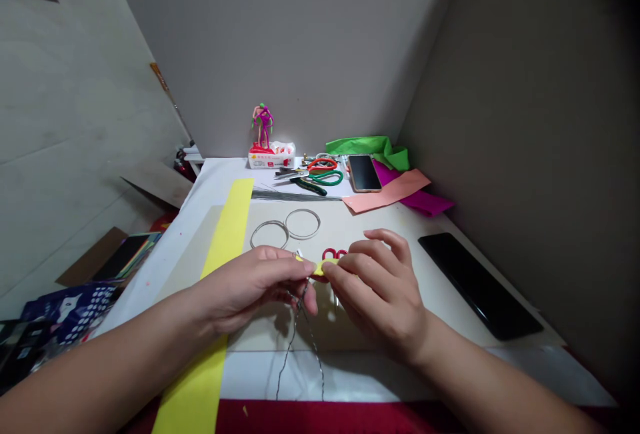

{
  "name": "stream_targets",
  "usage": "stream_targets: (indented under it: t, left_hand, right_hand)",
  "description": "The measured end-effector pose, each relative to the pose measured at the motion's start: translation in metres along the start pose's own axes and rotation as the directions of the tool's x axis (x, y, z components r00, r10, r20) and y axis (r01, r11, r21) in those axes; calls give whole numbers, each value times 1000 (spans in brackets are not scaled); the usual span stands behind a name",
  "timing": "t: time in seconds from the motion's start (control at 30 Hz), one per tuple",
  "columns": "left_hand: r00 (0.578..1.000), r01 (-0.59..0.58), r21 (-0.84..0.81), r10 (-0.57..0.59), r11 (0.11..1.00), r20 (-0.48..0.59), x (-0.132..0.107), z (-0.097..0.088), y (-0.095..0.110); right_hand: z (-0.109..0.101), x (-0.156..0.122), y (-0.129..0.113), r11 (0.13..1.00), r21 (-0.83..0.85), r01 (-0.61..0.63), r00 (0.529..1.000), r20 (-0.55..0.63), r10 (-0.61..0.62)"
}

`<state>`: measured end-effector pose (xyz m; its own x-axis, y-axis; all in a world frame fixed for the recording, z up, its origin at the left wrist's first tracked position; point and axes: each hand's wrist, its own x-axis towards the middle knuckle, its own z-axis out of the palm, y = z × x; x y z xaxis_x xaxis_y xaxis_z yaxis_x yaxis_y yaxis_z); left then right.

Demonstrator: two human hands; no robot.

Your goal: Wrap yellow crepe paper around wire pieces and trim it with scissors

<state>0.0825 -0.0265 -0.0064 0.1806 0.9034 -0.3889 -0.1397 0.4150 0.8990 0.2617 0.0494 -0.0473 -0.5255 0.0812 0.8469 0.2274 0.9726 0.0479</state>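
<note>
The left hand and right hand meet just above the middle of the surface, their grips narrow. Between their fingertips, each grip pinches one part of a small yellow paper piece, which sits in the gap between the hands. A thin dark wire runs down from the pinch, its strands hanging loose toward the near edge of the surface. Just beyond the fingers lie red-handled scissors, partly hidden by the right hand.

Two wire rings lie side by side farther out, touching or almost touching. A long yellow paper strip passes under the left forearm. Farther back are a bundle of straight wires, green-handled scissors, a smartphone, and salmon paper over magenta paper. A black slab lies to the right. A small pink-and-purple figure stands on a white box at the back.
</note>
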Motion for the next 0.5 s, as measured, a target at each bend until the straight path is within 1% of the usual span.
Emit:
stream_targets:
  t: [0.1,0.17,0.23,0.27,0.3,0.33,0.37,0.4,0.43,0.47,0.5]
  left_hand:
    - [1000,-5,0,5,1000,-10,-1,1,0]
    - [999,-9,-6,8,1000,-38,-1,1,1]
    - [997,-19,-7,19,1000,-77,-1,1,2]
    - [995,-25,-4,25,1000,-96,-2,0,2]
    - [993,-32,2,32,999,-112,-2,0,3]
    - [991,-41,18,43,999,-126,-2,0,3]
    - [989,-54,38,59,998,-139,-3,-1,4]
    - [985,-70,66,79,995,-151,-4,-1,4]
    - [982,-86,103,102,991,-162,-5,-1,4]
    - [977,-102,150,127,983,-170,-6,-2,4]
    - [972,-117,201,154,973,-176,-7,-3,5]
  right_hand:
    - [-1,1,1,1000,15,-9,1000,-28,10]
    - [-2,3,2,996,54,-65,997,-41,67]
    - [-3,6,6,976,129,-173,983,-31,179]
    - [-4,7,9,952,180,-249,966,-23,257]
    - [-5,8,12,908,240,-344,934,-12,357]
    - [-6,10,15,832,314,-457,878,9,478]
    - [-7,11,18,716,403,-570,796,52,604]
    - [-8,11,21,560,493,-666,694,136,707]
    - [-9,12,24,370,562,-740,588,272,762]
    - [-9,12,26,167,589,-791,493,451,744]
    - [-9,12,26,-19,566,-824,420,633,650]
